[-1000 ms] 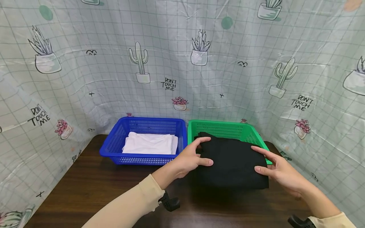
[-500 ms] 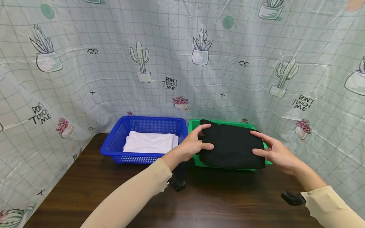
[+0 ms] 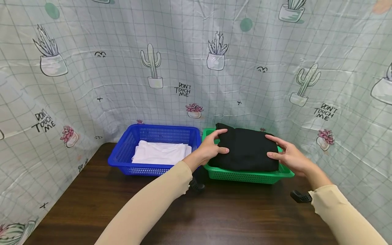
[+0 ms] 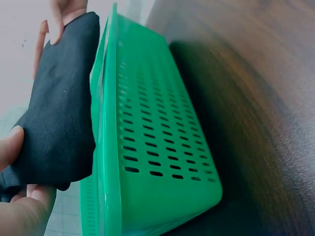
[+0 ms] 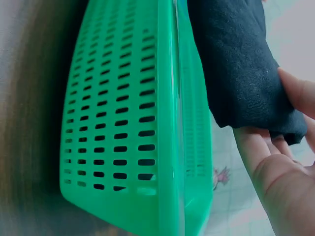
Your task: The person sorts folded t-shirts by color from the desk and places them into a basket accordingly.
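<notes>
A folded black garment (image 3: 248, 149) is held level over the green basket (image 3: 245, 176), overlapping its rim in the head view. My left hand (image 3: 210, 149) grips its left end, thumb on top and fingers underneath. At the opposite end my right hand (image 3: 289, 156) pinches the cloth the same way. Both wrist views show the folded bundle (image 4: 59, 98) just above the basket's rim (image 5: 170, 123), with fingers tucked below it. Most of the basket's inside is hidden by the cloth.
To the left, a blue basket (image 3: 122, 149) holds folded white cloth (image 3: 160, 153). Both baskets stand on a dark wooden table (image 3: 239, 217). Behind them hangs a curtain (image 3: 183, 61) printed with potted cacti.
Both hands have carried the black garment away from me, from in front of the green basket to over it. The basket's front wall has come into sight beneath the cloth.
</notes>
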{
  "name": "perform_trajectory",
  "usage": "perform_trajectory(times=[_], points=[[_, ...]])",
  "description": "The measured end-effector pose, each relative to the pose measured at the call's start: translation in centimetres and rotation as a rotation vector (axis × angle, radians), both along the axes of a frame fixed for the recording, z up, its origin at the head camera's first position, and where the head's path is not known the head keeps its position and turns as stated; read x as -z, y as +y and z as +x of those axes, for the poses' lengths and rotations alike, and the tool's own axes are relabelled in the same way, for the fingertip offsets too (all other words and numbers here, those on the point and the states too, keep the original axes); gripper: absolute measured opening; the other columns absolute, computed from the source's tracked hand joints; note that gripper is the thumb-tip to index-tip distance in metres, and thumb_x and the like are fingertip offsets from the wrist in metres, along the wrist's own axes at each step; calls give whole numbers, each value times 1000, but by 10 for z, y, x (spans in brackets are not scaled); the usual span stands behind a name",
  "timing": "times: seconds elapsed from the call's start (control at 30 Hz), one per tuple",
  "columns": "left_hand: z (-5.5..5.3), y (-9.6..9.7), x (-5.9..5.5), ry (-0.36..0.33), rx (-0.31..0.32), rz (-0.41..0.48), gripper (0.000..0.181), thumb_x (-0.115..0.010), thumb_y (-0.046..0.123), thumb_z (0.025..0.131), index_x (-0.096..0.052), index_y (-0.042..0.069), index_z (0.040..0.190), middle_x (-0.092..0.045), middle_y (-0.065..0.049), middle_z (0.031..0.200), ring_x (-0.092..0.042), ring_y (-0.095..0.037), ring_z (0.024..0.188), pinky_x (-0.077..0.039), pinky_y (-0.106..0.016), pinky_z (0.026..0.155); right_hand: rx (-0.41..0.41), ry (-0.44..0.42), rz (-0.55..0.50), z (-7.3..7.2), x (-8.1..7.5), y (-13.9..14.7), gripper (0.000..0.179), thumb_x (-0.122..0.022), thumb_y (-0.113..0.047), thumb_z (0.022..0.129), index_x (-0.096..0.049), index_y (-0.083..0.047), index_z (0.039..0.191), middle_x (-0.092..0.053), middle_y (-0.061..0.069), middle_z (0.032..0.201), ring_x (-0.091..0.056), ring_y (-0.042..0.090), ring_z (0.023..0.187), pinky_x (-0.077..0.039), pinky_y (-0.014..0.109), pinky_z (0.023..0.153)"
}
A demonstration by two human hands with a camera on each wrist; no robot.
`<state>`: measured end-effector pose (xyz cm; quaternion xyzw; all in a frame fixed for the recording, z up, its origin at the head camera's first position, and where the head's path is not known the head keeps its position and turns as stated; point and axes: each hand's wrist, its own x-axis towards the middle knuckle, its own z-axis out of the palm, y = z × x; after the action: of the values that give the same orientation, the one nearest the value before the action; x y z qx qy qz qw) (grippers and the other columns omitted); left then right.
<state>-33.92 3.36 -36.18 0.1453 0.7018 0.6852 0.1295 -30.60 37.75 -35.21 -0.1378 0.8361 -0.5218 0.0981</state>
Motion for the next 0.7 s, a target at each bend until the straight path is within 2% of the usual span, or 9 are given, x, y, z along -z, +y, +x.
perform_trajectory(times=[0.07, 0.13, 0.27, 0.37, 0.47, 0.53, 0.57, 0.63, 0.7], points=[[-4, 3, 1, 2, -11, -6, 77, -76, -7, 94, -53, 32, 156, -40, -13, 160, -71, -32, 114, -59, -46, 99, 7, -2, -6, -7, 3, 1, 82, -70, -24, 106, -21, -27, 172, 8, 19, 177, -17, 47, 158, -27, 76, 116], [-8, 6, 2, 8, -27, -24, 76, -76, -6, 94, -53, 32, 156, -40, -13, 161, -67, -34, 122, -56, -48, 104, 16, 4, 8, -13, 7, 3, 82, -69, -25, 106, -21, -28, 172, 7, 22, 176, -32, 45, 154, -39, 65, 115], [-13, 12, 8, 10, -52, -47, 77, -76, -6, 93, -53, 31, 157, -40, -14, 161, -54, -37, 137, -51, -51, 111, 30, 2, 25, -23, 14, 9, 82, -70, -26, 105, -22, -27, 172, 6, 25, 176, -38, 43, 151, -51, 37, 101], [-15, 16, 14, -9, -59, -48, 78, -77, -8, 92, -53, 30, 157, -40, -15, 162, -48, -39, 144, -48, -52, 113, 21, -10, 7, -27, 20, 11, 82, -69, -24, 106, -22, -23, 172, 7, 25, 175, -25, 44, 157, -51, 34, 99], [-19, 18, 20, -26, -73, -58, 78, -77, -8, 92, -54, 30, 156, -39, -15, 162, -46, -40, 146, -48, -52, 113, 6, -18, -14, -30, 27, 13, 81, -69, -21, 106, -21, -20, 172, 4, 26, 175, -42, 35, 149, -52, 36, 96], [-20, 19, 24, -35, -78, -69, 78, -77, -8, 92, -54, 30, 156, -39, -15, 162, -47, -40, 145, -48, -51, 113, 6, -27, -19, -33, 31, 13, 81, -68, -19, 106, -22, -19, 172, 1, 27, 175, -65, 23, 115, -53, 35, 87], [-20, 19, 25, -39, -80, -76, 78, -77, -8, 92, -54, 29, 156, -39, -15, 163, -47, -40, 145, -48, -51, 113, 7, -26, -12, -34, 34, 13, 81, -69, -20, 106, -22, -18, 172, 1, 27, 175, -66, 15, 95, -51, 33, 82], [-21, 20, 27, -47, -88, -85, 77, -77, -8, 92, -55, 29, 156, -39, -15, 163, -46, -40, 146, -47, -51, 113, 9, -34, -10, -37, 38, 13, 80, -69, -19, 106, -23, -17, 171, 0, 28, 175, -51, 10, 61, -48, 33, 76], [-21, 21, 28, -53, -94, -89, 78, -76, -9, 92, -54, 28, 156, -38, -15, 164, -45, -41, 147, -46, -52, 114, 10, -42, -7, -40, 41, 13, 80, -69, -19, 106, -23, -17, 171, 2, 29, 175, -32, 12, 48, -43, 33, 71]])
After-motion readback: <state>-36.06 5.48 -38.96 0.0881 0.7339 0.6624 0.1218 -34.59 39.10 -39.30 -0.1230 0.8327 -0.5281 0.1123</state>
